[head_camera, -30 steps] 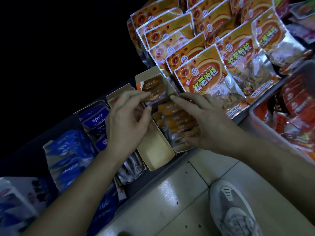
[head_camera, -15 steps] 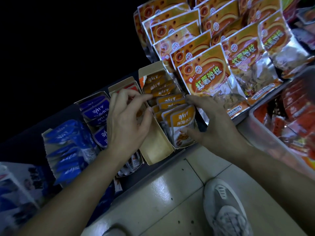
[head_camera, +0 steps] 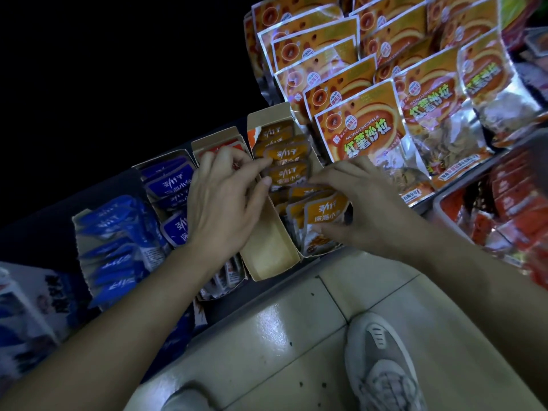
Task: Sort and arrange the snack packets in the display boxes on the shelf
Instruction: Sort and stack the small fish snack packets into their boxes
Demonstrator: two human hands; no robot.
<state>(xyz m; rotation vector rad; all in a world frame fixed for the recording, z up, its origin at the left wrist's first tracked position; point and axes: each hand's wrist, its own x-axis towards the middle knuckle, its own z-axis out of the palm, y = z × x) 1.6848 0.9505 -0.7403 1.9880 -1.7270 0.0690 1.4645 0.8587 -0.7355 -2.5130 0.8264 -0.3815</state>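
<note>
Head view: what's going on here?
A person is straightening orange packets in a cardboard display box on the shelf. The left hand pinches a packet midway along the row; the right hand grips the front bunch. Boxes of blue packets stand beside it.

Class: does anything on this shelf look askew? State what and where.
In the tan cardboard display box, the rear small orange snack packets lie tilted and overlapping, while the front ones stand upright facing out.
</note>
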